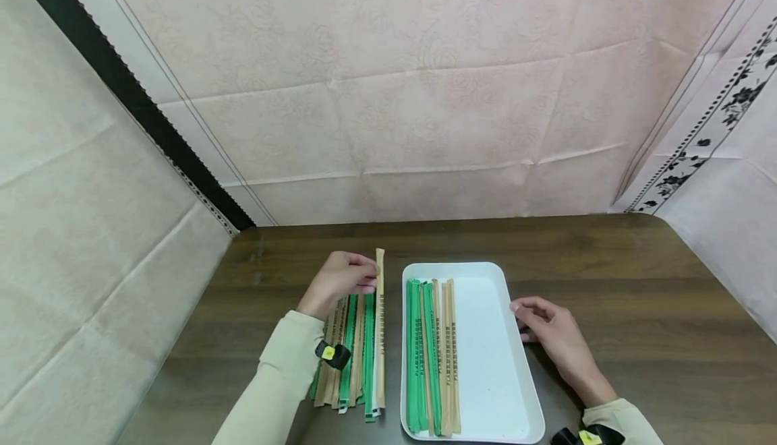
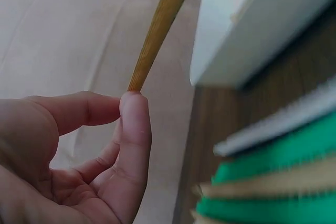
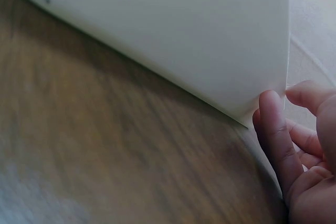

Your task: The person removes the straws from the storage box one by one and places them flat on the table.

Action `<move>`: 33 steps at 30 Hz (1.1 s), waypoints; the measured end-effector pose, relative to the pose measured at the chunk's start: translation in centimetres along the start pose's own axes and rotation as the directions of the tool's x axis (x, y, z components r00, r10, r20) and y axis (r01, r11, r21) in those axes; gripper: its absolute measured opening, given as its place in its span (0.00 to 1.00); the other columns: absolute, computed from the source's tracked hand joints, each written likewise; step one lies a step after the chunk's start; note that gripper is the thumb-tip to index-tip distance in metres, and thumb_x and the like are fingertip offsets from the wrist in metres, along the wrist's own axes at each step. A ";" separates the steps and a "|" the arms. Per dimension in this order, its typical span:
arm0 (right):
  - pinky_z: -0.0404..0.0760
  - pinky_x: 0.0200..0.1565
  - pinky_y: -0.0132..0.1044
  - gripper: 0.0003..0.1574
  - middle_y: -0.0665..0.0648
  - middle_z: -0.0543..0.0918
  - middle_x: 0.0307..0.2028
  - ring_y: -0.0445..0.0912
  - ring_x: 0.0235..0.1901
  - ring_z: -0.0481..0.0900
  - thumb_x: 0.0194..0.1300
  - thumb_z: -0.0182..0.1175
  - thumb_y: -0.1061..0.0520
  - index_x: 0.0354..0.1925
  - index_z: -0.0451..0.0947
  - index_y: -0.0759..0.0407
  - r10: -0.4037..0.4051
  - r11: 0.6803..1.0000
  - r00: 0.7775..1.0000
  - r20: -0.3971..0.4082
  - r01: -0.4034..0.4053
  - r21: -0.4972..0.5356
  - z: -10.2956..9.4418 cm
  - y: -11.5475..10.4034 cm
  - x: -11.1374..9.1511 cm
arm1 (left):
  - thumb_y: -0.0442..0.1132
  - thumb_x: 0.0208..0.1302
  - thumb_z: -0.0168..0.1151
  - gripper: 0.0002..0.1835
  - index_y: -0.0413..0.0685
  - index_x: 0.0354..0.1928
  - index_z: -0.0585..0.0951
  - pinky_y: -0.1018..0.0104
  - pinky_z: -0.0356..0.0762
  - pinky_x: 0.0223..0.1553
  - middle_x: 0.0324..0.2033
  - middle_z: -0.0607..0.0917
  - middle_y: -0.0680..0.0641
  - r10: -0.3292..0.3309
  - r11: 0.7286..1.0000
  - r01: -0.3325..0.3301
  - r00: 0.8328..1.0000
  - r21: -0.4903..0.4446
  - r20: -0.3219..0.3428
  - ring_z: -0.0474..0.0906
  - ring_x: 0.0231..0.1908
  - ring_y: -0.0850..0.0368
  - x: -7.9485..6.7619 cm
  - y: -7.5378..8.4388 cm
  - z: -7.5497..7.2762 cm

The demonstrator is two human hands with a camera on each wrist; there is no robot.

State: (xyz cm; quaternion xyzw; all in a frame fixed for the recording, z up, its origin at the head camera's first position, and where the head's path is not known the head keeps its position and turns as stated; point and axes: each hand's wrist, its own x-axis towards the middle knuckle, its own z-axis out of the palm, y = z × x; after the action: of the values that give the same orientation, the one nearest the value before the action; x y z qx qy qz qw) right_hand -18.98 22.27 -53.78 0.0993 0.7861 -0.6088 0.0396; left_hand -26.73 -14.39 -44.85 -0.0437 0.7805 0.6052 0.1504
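Note:
My left hand [image 1: 346, 280] pinches the far end of a long, slim tan paper-wrapped stick [image 1: 380, 323] between thumb and fingertips. In the left wrist view this stick [image 2: 160, 32] slants up from the fingertips. Below that hand lies a pile of green and tan wrapped sticks [image 1: 344, 371], several with black print. A white tray [image 1: 492, 364] stands to the right of the pile, with green and tan wrapped sticks [image 1: 434, 357] lined up along its left side. My right hand [image 1: 552, 337] grips the tray's right rim, index finger against the outer wall [image 3: 210, 72].
Everything rests on a dark brown wooden table [image 1: 637, 283]. Behind it hangs a pale patterned cloth [image 1: 425, 121], with more cloth at the left and right sides. Black bands with yellow tags are on both wrists.

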 end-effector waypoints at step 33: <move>0.88 0.40 0.36 0.27 0.55 0.87 0.41 0.42 0.38 0.84 0.78 0.64 0.49 0.61 0.79 0.69 -0.013 1.000 1.000 -0.004 0.013 0.024 0.0 0.1 0.0 | 0.37 0.72 0.66 0.07 0.41 0.40 0.89 0.62 0.87 0.33 0.28 0.89 0.46 0.126 0.936 -0.035 0.962 0.350 -0.242 0.88 0.27 0.56 0.2 -3.6 -1.4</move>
State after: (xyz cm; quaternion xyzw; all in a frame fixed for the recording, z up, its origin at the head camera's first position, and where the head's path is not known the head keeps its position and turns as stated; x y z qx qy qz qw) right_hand -18.94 22.31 -53.87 0.0956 0.7795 -0.6182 0.0330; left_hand -26.26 -16.62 -47.93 -0.0639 0.8879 0.4549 0.0266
